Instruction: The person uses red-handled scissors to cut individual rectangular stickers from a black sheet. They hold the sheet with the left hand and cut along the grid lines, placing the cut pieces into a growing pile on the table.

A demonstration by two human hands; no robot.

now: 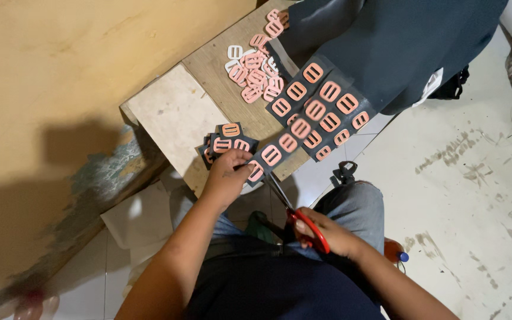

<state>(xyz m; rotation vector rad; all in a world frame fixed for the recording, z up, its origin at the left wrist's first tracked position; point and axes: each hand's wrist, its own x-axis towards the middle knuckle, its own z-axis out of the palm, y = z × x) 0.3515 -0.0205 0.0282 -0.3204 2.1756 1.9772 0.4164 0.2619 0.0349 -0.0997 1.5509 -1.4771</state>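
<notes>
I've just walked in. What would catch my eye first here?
Probably the pink buckle shapes stuck in rows on dark sheets across the wooden table, with a loose pile behind them. Nearer, the left hand pins a strip's end while the right hand works red-handled scissors.
</notes>
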